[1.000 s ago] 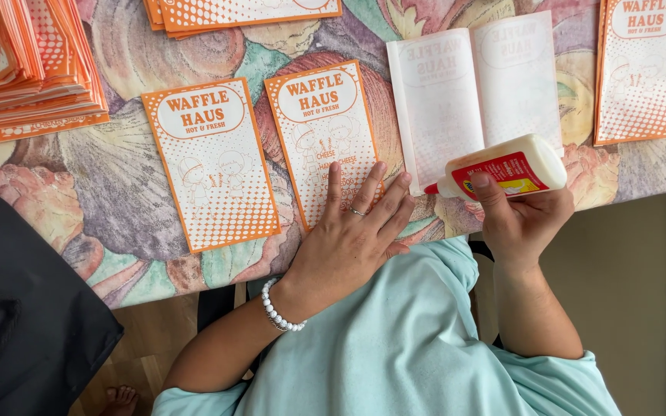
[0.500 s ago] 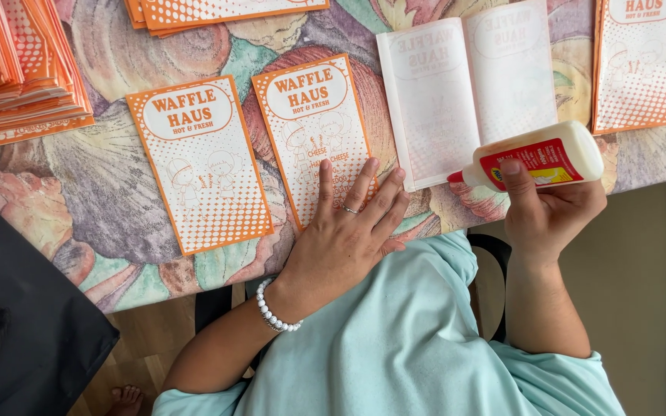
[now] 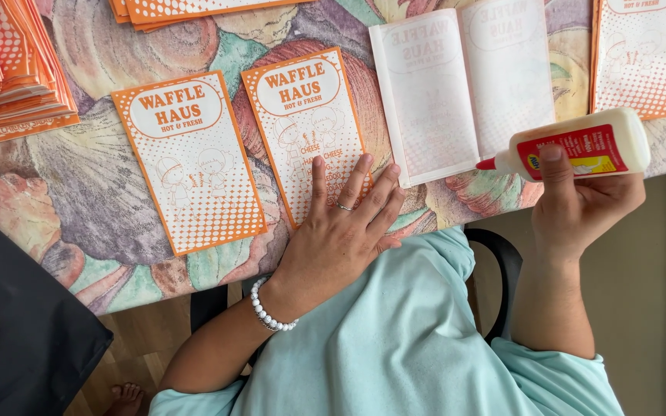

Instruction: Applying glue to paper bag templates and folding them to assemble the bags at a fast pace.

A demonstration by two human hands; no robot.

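Upper left corner: stack of orange paper bags [image 3: 9, 73], fanned edges. Lower left: black bag [image 3: 17, 339] below the table's edge. Left of centre: orange-and-white printed bag [image 3: 190, 162] lying flat on the shell-patterned tablecloth [image 3: 94, 200]. Just beside it, second printed bag [image 3: 302, 115], also flat. Left hand [image 3: 341, 231] rests palm down, fingers spread wide, over that second bag's lower end; ring on one finger, white bead bracelet [image 3: 271, 308] at the wrist. Upper centre-right: white unprinted bag [image 3: 464, 88], face down. Right hand [image 3: 580, 204] is wrapped around a white glue bottle [image 3: 580, 146] held sideways, red nozzle near the white bag's lower right corner. Upper right: another orange bag [image 3: 634, 58].
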